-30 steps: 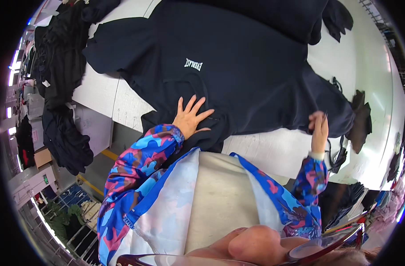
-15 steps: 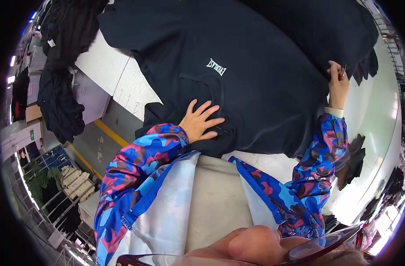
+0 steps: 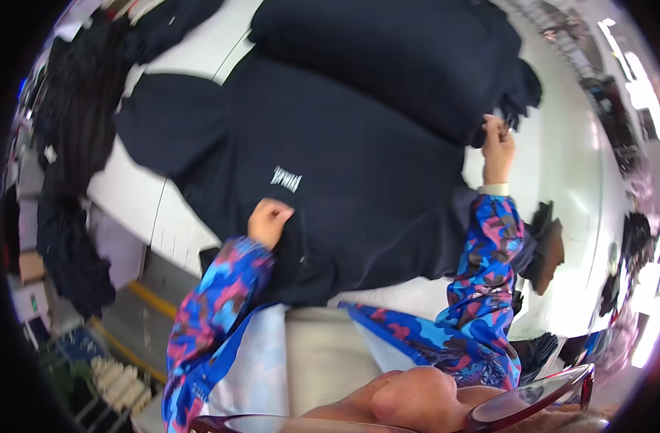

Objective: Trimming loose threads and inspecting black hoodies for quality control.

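Note:
A dark navy shirt (image 3: pixel 359 166) with a small white print on its chest lies spread in front of me, its sleeve reaching out to the left. My left hand (image 3: pixel 268 222) is closed at the neckline just below the print, thumb and fingers pinched together on the cloth. Out to the right, my right hand (image 3: pixel 497 148) is closed around a small dark tool that looks like thread snips (image 3: pixel 508 128), mostly hidden by the fingers. That hand is at the shirt's right edge, beside a thick dark heap of garments (image 3: pixel 388 58).
The white table (image 3: pixel 185 224) shows around the shirt. More dark garments (image 3: pixel 74 238) hang over an edge at the left, above a grey floor with yellow lines (image 3: pixel 153 299). A dark and brown cloth piece (image 3: pixel 546 252) lies by my right sleeve.
My left hand has gone from lying flat with spread fingers to a pinch at the neckline. The view has shifted, showing more of the far heap. My right hand keeps its hold.

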`<state>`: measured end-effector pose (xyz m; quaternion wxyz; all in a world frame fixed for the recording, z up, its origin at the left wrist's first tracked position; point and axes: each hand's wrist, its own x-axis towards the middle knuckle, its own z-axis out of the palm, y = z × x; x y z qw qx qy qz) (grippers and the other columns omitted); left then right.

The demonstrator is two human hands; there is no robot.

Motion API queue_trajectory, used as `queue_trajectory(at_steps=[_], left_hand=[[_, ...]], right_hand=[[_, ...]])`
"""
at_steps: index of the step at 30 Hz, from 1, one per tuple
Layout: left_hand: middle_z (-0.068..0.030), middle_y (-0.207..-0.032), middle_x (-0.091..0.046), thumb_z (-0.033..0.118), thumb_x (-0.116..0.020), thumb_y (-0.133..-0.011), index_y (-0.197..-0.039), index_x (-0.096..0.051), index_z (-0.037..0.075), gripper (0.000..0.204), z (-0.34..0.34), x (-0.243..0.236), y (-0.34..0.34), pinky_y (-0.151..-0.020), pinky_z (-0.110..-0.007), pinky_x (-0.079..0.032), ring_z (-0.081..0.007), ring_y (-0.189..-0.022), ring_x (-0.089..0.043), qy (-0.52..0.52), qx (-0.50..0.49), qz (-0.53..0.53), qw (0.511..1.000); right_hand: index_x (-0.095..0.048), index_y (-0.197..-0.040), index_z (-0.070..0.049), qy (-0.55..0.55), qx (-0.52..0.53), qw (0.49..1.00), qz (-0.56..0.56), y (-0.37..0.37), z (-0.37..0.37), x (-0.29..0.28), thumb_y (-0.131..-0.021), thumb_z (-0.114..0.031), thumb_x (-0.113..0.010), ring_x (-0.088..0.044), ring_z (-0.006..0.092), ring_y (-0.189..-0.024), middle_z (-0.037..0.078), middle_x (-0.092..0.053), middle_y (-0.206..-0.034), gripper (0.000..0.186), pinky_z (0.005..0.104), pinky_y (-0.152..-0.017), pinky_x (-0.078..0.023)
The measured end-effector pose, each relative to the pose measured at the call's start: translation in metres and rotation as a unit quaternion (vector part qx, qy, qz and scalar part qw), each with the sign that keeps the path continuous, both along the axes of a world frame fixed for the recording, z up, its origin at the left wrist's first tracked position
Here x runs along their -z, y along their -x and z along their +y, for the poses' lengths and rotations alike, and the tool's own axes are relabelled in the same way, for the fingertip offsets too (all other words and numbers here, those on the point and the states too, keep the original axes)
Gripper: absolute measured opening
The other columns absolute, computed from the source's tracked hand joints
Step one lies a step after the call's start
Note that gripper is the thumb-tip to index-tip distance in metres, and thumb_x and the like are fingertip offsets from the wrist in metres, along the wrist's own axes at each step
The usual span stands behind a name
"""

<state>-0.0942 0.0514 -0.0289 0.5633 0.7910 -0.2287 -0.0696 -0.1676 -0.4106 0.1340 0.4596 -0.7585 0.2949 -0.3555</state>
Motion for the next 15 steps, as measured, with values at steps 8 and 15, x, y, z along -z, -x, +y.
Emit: queue_trajectory(at_steps=[8, 15], left_hand=[[-0.0133, -0.078, -0.065, 0.043, -0.041, -0.096, -0.094, -0.067, 0.000, 0.051, 0.320, -0.047, -0.054, -0.068, -0.040, -0.051, -0.0251, -0.072, -0.063, -0.400, -0.347, 0.169, 0.831], [-0.0195, -0.121, -0.052, 0.040, -0.054, -0.089, -0.116, -0.058, 0.005, 0.044, 0.397, -0.027, 0.016, -0.094, -0.045, -0.042, -0.0367, -0.111, -0.051, -0.527, -0.422, 0.032, 0.738]], right_hand=[[-0.066, -0.105, -0.002, 0.148, 0.097, 0.983, -0.052, -0.050, -0.152, -0.044, -0.089, -0.014, -0.054, -0.062, 0.0183, -0.095, 0.008, -0.068, -0.101, 0.023, 0.0294, -0.084, -0.047], [-0.060, -0.117, -0.013, 0.301, 0.110, 0.940, 0.113, -0.140, -0.171, -0.090, -0.088, -0.033, -0.051, -0.059, 0.0300, -0.106, 0.013, -0.063, -0.113, 0.037, 0.0380, -0.090, -0.045]])
